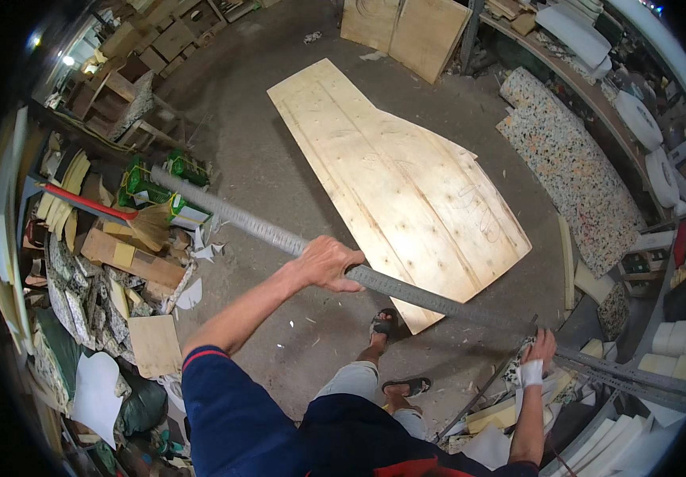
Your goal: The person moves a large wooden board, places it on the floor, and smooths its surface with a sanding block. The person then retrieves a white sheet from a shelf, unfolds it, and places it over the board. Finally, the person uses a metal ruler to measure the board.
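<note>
My left hand (330, 263) is closed around a long grey perforated metal bar (414, 294), which slants across the view in front of me. Farther right, my right hand (538, 349), with a white wrapping at the wrist, is at the bar near the rack; its fingers are partly hidden, so its hold is unclear. Beyond the bar, large pale plywood sheets (390, 179) lie on the floor, their near end passing beneath it. Pencil-like curved marks show on the wood.
Foam scraps (80, 298), a red-handled broom (95, 203) and green packages (140, 182) lie at left. A speckled foam sheet (569, 167) lies at right beside loaded shelves (581, 65). Plywood panels (402, 33) stand at the back.
</note>
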Tool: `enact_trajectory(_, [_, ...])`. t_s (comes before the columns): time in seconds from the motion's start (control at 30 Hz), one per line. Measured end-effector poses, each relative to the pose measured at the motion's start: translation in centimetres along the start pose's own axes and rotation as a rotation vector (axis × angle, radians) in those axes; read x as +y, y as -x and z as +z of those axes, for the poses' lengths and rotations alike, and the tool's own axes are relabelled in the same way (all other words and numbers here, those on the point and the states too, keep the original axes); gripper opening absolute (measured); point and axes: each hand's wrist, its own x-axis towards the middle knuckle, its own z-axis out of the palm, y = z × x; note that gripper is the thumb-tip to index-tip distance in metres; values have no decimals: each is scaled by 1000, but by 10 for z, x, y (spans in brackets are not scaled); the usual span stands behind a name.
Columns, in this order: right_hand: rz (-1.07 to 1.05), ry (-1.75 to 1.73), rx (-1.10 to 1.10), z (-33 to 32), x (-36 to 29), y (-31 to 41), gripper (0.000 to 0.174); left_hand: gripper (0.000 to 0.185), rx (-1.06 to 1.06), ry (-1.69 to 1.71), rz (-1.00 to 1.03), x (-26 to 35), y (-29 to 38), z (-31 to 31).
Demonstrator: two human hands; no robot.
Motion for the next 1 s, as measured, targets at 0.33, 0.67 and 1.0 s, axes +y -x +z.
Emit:
enact_trajectory(0.33, [191,-180,-397,83,49,111,41,61,-238,-154,407,-54,-107,-19])
enact_trajectory(0.67, [172,-509,-292,59,-50,149,44,57,-159,-455,272,-134,-126,-11])
enact_trajectory(1.0, [401,-468,-331,112,-194,0,55,69,-245,-28,-613,-50,-20,178])
